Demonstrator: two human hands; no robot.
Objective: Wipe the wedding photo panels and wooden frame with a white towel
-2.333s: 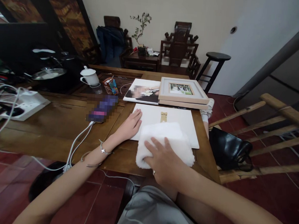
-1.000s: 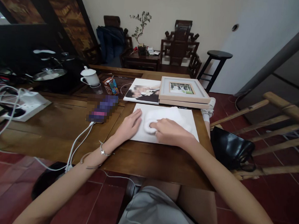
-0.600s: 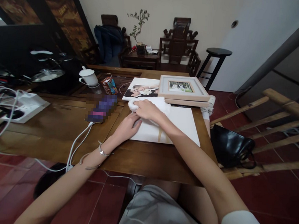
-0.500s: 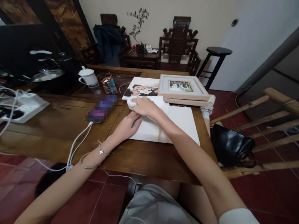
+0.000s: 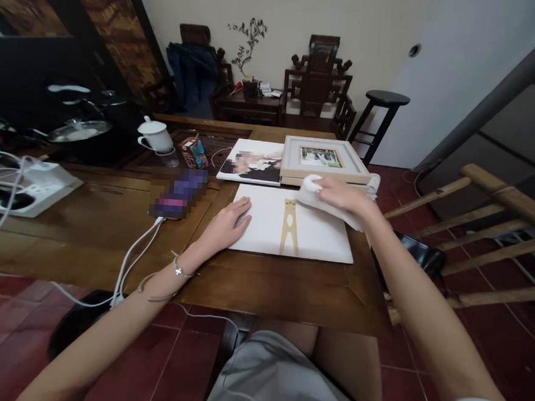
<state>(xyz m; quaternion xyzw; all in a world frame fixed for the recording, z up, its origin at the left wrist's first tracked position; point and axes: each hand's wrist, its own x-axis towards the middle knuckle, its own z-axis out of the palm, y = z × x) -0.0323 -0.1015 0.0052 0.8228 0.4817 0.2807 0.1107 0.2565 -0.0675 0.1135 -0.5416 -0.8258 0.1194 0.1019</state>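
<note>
A white panel (image 5: pixel 262 221) lies flat on the wooden table, with a gold A-shaped stand piece (image 5: pixel 289 226) on its upper face. My left hand (image 5: pixel 227 222) rests on the panel's left edge, fingers stretched out. In my right hand (image 5: pixel 341 193) is a bunched white cloth (image 5: pixel 311 190), pressed over the panel's far right part; its loose end trails to the right under the hand. Just beyond lie a photo panel (image 5: pixel 252 161) and a light wooden picture frame (image 5: pixel 328 159), which sits on top of another frame.
On the left stand a phone (image 5: pixel 179 193) on a white cable, a power strip (image 5: pixel 43 191), a lidded cup (image 5: pixel 155 134), a drink carton (image 5: pixel 193 151) and a pot (image 5: pixel 79 135). A wooden chair (image 5: pixel 502 186) with a black bag (image 5: pixel 422 255) is at the right.
My right hand has swept the white cloth from the panel's far left corner to its far right side, uncovering the gold stand piece. My left hand stays on the left edge.
</note>
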